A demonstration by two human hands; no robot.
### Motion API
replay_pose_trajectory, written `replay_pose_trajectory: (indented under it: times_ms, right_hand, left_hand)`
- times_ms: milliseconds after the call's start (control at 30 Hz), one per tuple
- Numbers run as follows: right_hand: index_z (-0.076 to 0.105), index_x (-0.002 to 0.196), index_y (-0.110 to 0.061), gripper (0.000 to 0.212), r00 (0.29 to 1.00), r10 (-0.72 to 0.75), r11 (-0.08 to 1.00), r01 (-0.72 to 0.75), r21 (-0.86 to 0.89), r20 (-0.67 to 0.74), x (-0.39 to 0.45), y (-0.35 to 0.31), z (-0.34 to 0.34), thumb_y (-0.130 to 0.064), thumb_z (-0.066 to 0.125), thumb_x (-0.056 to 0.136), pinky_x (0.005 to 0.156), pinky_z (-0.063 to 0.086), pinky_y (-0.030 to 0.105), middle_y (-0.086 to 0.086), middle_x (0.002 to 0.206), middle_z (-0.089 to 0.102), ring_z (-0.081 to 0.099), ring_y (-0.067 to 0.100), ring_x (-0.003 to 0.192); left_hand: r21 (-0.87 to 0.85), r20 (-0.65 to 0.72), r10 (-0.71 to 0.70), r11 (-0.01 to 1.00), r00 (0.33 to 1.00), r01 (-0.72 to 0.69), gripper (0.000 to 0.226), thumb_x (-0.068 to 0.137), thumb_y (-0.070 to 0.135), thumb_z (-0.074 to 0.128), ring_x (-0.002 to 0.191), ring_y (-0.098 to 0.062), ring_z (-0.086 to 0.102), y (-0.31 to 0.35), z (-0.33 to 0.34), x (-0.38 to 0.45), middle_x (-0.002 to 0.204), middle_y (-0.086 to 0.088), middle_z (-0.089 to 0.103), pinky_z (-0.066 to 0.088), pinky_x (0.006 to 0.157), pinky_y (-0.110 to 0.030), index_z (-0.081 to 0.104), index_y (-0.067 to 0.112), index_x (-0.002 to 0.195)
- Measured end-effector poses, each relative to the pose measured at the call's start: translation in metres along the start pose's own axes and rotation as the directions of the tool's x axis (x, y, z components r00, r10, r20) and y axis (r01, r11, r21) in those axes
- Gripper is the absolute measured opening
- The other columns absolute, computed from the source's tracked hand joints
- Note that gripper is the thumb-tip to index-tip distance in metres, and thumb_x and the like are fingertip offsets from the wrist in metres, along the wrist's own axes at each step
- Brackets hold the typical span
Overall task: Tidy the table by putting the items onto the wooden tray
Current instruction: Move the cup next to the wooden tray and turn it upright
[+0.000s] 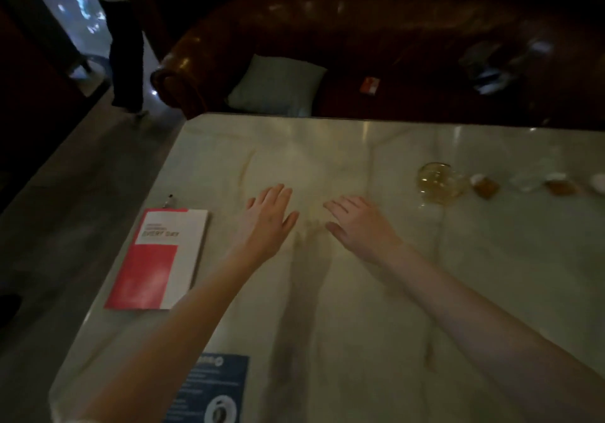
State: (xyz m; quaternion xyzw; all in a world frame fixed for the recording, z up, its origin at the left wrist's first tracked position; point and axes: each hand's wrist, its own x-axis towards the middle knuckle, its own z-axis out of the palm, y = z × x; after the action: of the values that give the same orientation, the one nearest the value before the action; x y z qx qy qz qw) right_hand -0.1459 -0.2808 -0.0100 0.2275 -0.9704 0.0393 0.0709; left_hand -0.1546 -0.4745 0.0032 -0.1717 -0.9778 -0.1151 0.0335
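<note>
Both your left hand point(270, 216) and right hand point(357, 223) are flat, fingers spread, holding nothing. The glass point(437, 178) sits off past your right hand; no tray in sight. It's dim and blurry, so a quick reach could tip it.

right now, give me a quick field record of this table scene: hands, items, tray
left hand: open, fingers spread flat, holds nothing
right hand: open, fingers spread, holds nothing
table: marble top
left side: red and white booklet, pen just beyond it
near edge: blue leaflet
right side: overturned glass, small blurred amber pieces
wooden tray: not in view
</note>
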Motion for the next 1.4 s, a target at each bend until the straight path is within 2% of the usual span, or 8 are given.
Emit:
replay_pose_trajectory:
  times_ms: [133, 267, 400, 567, 733, 867, 1133, 1400]
  right_hand:
    - [0.066, 0.105, -0.007, 0.043, 0.992, 0.108, 0.993, -0.111, -0.043, -0.072, -0.060, 0.069, -0.025, -0.032, 0.041, 0.081, 0.086, 0.034, 0.029, 0.007, 0.097, 0.072, 0.068, 0.025, 0.091]
    - [0.060, 0.116, -0.006, 0.047, 0.981, 0.191, 0.979, -0.193, -0.064, -0.034, -0.128, 0.141, -0.047, -0.033, 0.040, 0.083, 0.093, 0.047, 0.034, 0.008, 0.109, 0.069, 0.064, 0.025, 0.104]
    - [0.057, 0.121, -0.004, 0.053, 0.967, 0.253, 0.963, -0.252, -0.095, -0.003, -0.193, 0.201, -0.070, -0.033, 0.038, 0.081, 0.098, 0.036, 0.035, 0.012, 0.119, 0.066, 0.061, 0.028, 0.112]
    - [0.037, 0.140, -0.009, 0.060, 0.944, 0.327, 0.941, -0.321, -0.102, 0.044, -0.264, 0.250, -0.090, -0.035, 0.039, 0.086, 0.108, 0.031, 0.047, 0.010, 0.146, 0.042, 0.039, 0.025, 0.136]
    - [0.008, 0.148, -0.015, 0.066, 0.917, 0.384, 0.920, -0.372, -0.121, 0.110, -0.312, 0.278, -0.096, -0.033, 0.041, 0.094, 0.117, 0.005, 0.041, 0.002, 0.158, 0.011, 0.007, 0.017, 0.146]
    - [0.004, 0.149, -0.017, 0.064, 0.859, 0.496, 0.867, -0.480, -0.134, 0.129, -0.341, 0.291, -0.094, -0.036, 0.034, 0.096, 0.117, 0.000, 0.039, 0.000, 0.159, 0.006, 0.001, 0.014, 0.146]
    - [0.008, 0.148, -0.014, 0.060, 0.746, 0.653, 0.757, -0.644, -0.108, 0.131, -0.385, 0.310, -0.095, -0.034, 0.031, 0.097, 0.117, 0.003, 0.038, 0.001, 0.159, 0.009, 0.002, 0.014, 0.146]
    - [0.028, 0.142, -0.009, 0.052, 0.640, 0.756, 0.648, -0.762, -0.013, 0.139, -0.447, 0.364, -0.107, -0.034, 0.035, 0.097, 0.115, 0.017, 0.038, 0.009, 0.149, 0.033, 0.021, 0.024, 0.141]
  left_hand:
    - [0.036, -0.021, 0.008, 0.999, 1.000, -0.008, 0.053, 0.094, 0.038, 0.039, 0.135, -0.026, 0.028, 0.084, 0.015, 0.018, 0.148, -0.009, 0.032, 0.027, 0.105, -0.041, 0.032, 0.011, 0.138]
    - [0.076, 0.010, 0.034, 0.997, 0.999, -0.034, 0.056, 0.094, 0.039, 0.038, 0.140, -0.023, 0.016, 0.166, 0.034, 0.026, 0.153, -0.006, 0.020, 0.017, 0.111, -0.041, 0.023, 0.015, 0.142]
    - [0.091, -0.013, 0.081, 0.993, 0.997, -0.079, 0.057, 0.094, 0.038, 0.039, 0.141, -0.022, 0.013, 0.243, 0.047, 0.024, 0.154, -0.006, 0.018, 0.015, 0.112, -0.042, 0.021, 0.015, 0.143]
    - [0.062, -0.012, 0.103, 0.993, 0.995, -0.102, 0.062, 0.093, 0.039, 0.039, 0.142, -0.021, 0.006, 0.323, 0.066, 0.019, 0.155, -0.005, 0.009, 0.008, 0.114, -0.044, 0.012, 0.017, 0.145]
    - [0.064, 0.022, 0.167, 0.984, 0.986, -0.168, 0.061, 0.094, 0.037, 0.038, 0.143, -0.020, 0.003, 0.370, 0.083, 0.013, 0.156, -0.004, 0.005, 0.005, 0.114, -0.045, 0.011, 0.017, 0.145]
    - [0.079, 0.097, 0.204, 0.974, 0.974, -0.212, 0.059, 0.096, 0.033, 0.034, 0.143, -0.019, -0.004, 0.388, 0.098, 0.012, 0.156, -0.004, 0.000, 0.001, 0.114, -0.044, 0.007, 0.018, 0.145]
    - [0.013, 0.221, 0.311, 0.947, 0.924, -0.322, 0.058, 0.095, 0.038, 0.033, 0.142, -0.021, 0.005, 0.429, 0.119, 0.020, 0.156, -0.006, 0.005, 0.011, 0.114, -0.040, 0.009, 0.019, 0.145]
    - [-0.094, 0.282, 0.396, 0.918, 0.874, -0.386, 0.053, 0.095, 0.037, 0.036, 0.132, -0.025, 0.033, 0.519, 0.135, 0.039, 0.144, -0.009, 0.036, 0.032, 0.103, -0.037, 0.022, 0.015, 0.142]
